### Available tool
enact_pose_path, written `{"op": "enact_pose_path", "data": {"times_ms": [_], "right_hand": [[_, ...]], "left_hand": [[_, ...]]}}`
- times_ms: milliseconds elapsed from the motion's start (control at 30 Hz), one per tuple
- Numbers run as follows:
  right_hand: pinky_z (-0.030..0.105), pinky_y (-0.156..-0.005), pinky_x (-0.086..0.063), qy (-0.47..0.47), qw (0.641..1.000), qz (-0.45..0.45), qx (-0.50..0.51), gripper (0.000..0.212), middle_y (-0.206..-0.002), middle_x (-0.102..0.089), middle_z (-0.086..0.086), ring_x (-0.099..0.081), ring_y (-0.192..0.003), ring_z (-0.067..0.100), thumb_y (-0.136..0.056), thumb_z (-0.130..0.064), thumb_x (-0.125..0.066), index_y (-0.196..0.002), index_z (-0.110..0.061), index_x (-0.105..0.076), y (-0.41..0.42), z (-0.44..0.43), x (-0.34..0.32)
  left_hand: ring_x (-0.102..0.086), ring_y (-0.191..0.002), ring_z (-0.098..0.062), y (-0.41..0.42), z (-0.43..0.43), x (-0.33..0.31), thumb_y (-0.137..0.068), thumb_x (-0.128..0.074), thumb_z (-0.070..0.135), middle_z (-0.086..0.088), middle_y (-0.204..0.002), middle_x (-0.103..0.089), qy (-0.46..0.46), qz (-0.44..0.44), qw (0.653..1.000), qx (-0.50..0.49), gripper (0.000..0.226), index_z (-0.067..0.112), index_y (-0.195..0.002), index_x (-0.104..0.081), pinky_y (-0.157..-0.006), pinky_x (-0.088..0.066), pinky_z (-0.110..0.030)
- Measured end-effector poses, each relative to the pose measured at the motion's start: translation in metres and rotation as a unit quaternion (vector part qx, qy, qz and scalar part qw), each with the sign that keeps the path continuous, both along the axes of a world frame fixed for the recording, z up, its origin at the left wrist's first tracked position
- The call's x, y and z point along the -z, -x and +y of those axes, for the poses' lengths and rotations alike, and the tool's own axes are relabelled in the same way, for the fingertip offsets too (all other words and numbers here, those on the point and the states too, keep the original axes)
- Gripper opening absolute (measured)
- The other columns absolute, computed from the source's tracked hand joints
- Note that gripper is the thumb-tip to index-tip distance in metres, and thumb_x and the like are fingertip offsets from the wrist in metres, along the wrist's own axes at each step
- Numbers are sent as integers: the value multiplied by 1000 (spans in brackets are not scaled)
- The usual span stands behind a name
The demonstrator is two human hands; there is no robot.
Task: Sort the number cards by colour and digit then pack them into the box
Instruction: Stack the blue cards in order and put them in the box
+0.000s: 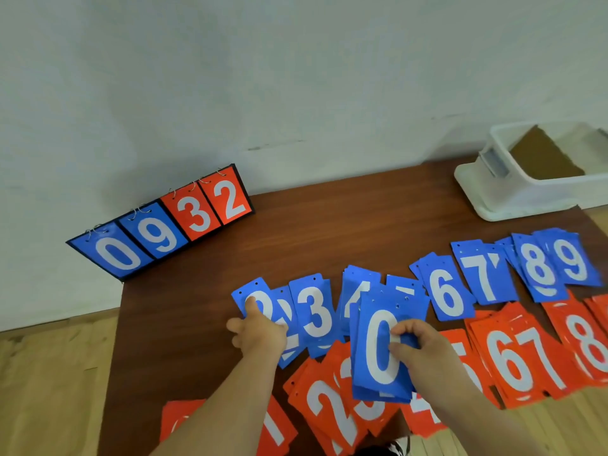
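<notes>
- While the right hand is clamped on a stack of blue plastic number cards with a white 0 on top, fingers curled round its right edge, that stack is held up over the piles mid-table.
- left hand pinches the leftmost blue card, thumb flat on its face, other fingers curled at its left edge. Digit's half covered, can't read it.
- blue card piles run in a row, 2 up to 9, overlapping a bit.
- red card piles make a second row nearer the person.
- white plastic box sits at the far right of the dark brown wooden table, well apart from the cards, brown cardboard sheet inside.
- flip scoreboard stands far left by the wall and reads 0 9 3 2.
</notes>
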State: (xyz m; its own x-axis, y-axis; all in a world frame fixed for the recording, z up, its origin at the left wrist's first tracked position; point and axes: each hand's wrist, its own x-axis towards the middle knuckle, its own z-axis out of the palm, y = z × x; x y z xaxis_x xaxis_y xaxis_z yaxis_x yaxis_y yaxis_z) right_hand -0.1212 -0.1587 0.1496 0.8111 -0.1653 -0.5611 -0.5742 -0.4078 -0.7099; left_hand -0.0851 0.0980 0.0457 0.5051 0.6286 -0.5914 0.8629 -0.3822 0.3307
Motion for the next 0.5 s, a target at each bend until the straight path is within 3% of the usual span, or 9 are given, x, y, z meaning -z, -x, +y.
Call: {"op": "enact_pose_path", "data": {"times_ms": [100, 233, 333, 500], "right_hand": [[46, -77, -60, -3, 1000, 0, -6, 14, -98, -67, -4, -66, -90, 18, -92, -8, -66, -91, -21, -63, -2, -9, -2], [40, -71, -59, -3, 1000, 0, -13, 13, -102, -65, -6, -65, -91, 16, -94, -10, -64, -94, -22, -63, -5, -18, -3], [36, -69, -60, -18, 1000, -3, -11, 12, -103, -65, -5, -65, -91, 15, -95, -8, -65, -95, -20, -62, -7, -19, -7], [37, -69, -62, -41, 999, -7, -14, 11, -104, -67, -4, -68, -91, 16, -95, -10, -65, -95, -21, -63, -15, -10, -18]], "left_hand": [[-56, -80, -21, 8, 2, 2, -87, -75, 21, -7, -121, -32, 24, -47, 999, 0, 69, 35, -143, -38, -57, -46, -25], [-60, -71, -12, 22, 0, 5, -89, -71, 11, 2, -97, -58, 28, -99, 995, 17, 35, 21, -120, -56, -55, -52, -26], [-63, -68, -14, 31, 0, -6, -90, -66, 7, 4, -88, -58, 39, -136, 990, -19, 30, 21, -116, -59, -49, -47, -24], [-60, -69, -17, 43, 10, -52, -90, -53, -2, 12, -86, -54, 83, -225, 967, -89, 35, 19, -115, -61, -55, -47, -29]]}}
